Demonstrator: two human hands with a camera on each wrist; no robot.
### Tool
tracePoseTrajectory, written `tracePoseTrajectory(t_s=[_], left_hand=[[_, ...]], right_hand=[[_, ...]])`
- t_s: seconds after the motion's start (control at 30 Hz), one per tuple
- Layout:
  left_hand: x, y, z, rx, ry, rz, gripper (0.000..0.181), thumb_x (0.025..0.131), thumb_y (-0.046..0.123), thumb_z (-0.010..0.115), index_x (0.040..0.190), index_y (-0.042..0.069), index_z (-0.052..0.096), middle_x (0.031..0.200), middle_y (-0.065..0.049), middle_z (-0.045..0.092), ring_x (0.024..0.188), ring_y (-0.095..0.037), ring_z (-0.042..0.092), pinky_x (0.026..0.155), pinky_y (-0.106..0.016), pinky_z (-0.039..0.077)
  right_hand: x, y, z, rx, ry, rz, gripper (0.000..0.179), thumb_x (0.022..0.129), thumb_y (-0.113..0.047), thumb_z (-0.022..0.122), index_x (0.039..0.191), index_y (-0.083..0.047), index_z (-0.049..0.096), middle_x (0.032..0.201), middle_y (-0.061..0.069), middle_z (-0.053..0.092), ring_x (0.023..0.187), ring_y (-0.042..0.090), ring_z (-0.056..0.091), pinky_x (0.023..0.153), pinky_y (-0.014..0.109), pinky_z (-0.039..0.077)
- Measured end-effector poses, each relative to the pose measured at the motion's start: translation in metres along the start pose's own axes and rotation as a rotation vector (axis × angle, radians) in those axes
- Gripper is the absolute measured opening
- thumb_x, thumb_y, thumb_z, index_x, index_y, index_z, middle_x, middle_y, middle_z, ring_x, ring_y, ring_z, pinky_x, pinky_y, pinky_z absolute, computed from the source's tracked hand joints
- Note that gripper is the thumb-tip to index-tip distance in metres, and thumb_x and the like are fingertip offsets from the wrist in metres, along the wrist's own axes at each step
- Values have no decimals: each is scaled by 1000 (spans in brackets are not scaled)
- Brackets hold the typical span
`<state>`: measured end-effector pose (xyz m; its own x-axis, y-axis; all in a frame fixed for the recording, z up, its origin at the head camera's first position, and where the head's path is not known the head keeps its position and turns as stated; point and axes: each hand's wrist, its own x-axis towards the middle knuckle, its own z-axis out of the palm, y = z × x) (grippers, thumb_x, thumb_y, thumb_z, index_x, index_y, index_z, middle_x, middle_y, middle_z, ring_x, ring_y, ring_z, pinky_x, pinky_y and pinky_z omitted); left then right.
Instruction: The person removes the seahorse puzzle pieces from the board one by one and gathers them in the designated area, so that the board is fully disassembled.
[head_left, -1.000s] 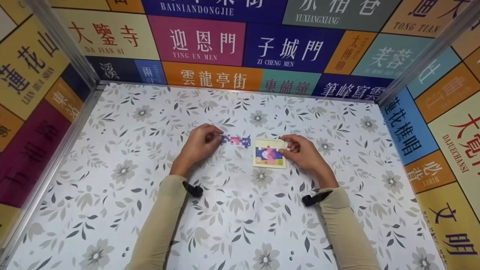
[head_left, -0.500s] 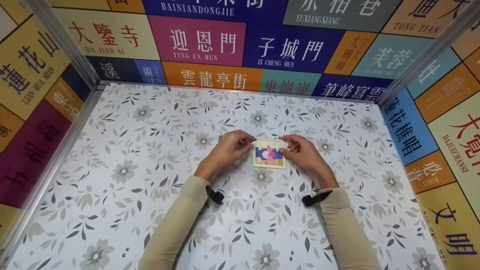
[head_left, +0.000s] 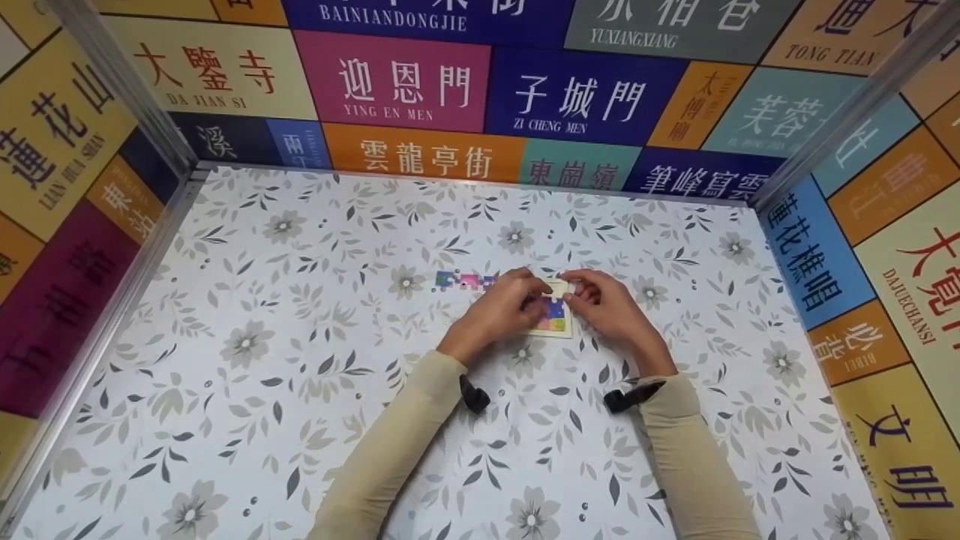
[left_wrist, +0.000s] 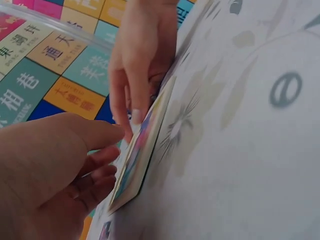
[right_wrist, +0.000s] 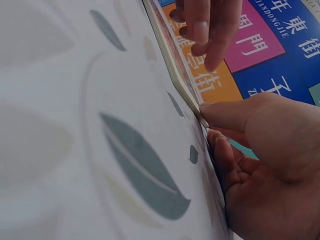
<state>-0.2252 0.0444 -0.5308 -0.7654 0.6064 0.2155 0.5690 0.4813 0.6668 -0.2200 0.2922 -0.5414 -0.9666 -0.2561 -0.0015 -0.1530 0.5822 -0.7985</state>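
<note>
A small square jigsaw board [head_left: 568,324] lies flat on the table, its cream frame round a blue, pink and yellow picture. My right hand [head_left: 611,307] grips it by the right edge near the far corner, thumb [right_wrist: 220,115] on the frame and fingers against the side. Over the left part of the board hovers my left hand [head_left: 495,307], hiding much of the picture. Its fingers [left_wrist: 100,185] are loosely bent, with nothing showing between them. Left of the board lies a short row of loose jigsaw pieces [head_left: 471,281], its right end beside the left hand.
The table [head_left: 300,420] has a white cover printed with grey flowers and leaves. Upright panels [head_left: 405,82] with coloured Chinese place-name blocks stand at the back and both sides. A black wrist camera [head_left: 474,395] sits at each cuff.
My left hand has moved right, from the left end of the loose pieces to over the board, uncovering those pieces. The right hand and the board have stayed put.
</note>
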Motion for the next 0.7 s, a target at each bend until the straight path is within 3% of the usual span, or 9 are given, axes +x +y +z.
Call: tracePoseTrajectory(t_s=[0.2,0.33,0.7], left_hand=[[-3,7,13,102,13,-29,32,104,15,69,132,3,76,121,-14,64,108,-25,60,95,-35,56],[-7,6,17,124,17,-37,33,106,18,68,134,4,75,124,-14,62,111,-26,59,97,-37,56],[-7,2,16,25,36,-78,31,102,17,73,130,5,74,124,-10,62,111,-23,60,101,-36,54]], right_hand=[[-1,2,-2,-24,-9,-5,38,105,-14,72,142,-9,69,105,14,66,87,18,61,76,18,49],[-1,2,-2,-39,-11,4,37,105,-14,72,142,-10,69,105,13,66,87,18,61,75,19,49],[-1,0,-1,-12,-2,22,38,103,-11,73,141,-11,69,106,12,64,90,17,61,77,19,50]])
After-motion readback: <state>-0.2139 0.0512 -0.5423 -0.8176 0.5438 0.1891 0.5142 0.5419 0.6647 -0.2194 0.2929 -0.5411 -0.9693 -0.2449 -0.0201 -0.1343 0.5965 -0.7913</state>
